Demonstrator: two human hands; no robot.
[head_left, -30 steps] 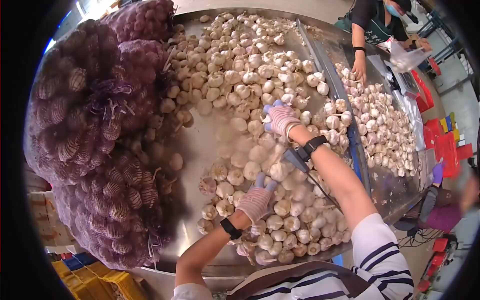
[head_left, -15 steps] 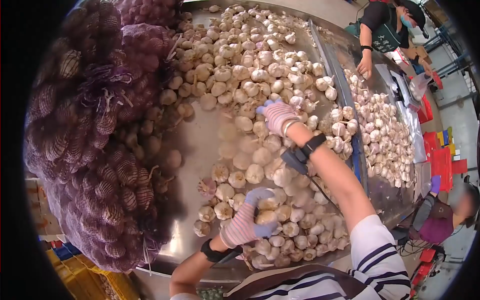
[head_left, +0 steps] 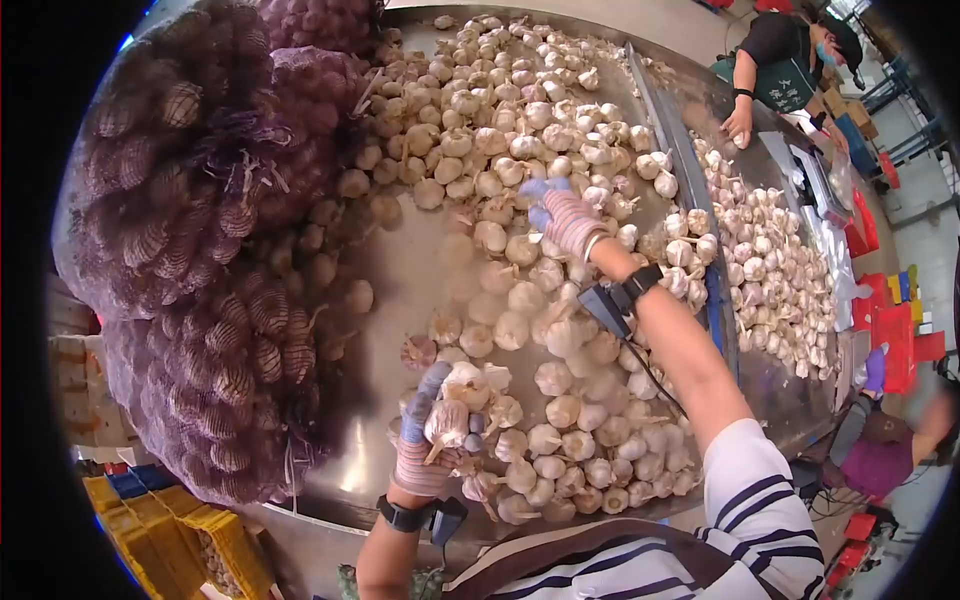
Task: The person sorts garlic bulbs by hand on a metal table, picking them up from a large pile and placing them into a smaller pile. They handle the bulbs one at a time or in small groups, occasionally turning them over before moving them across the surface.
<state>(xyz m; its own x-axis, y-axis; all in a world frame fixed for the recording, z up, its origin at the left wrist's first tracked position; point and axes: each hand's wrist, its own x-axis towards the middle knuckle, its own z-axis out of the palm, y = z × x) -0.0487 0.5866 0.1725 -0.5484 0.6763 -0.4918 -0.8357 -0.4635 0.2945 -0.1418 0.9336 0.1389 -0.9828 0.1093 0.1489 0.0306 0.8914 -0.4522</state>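
The left hand (head_left: 425,455), in a striped knit glove with grey-blue fingertips, has its fingers curled around a round, white garlic bulb with purplish streaks (head_left: 447,422), just above the brushed-metal surface (head_left: 365,370). The bulb is tilted, its long axis running from upper right to lower left in the view, the dry stem pointing down toward the wrist. Paler bulbs crowd close beside it.

The right hand (head_left: 565,215), gloved alike, rests among the heap of loose white garlic bulbs (head_left: 540,115), fingers pointing left; whether they grip one I cannot tell.

Bulging purple mesh sacks (head_left: 225,400) at the left are packed with bulbs. A yellow plastic crate (head_left: 243,540) below them holds small pale pieces, too indistinct to name.
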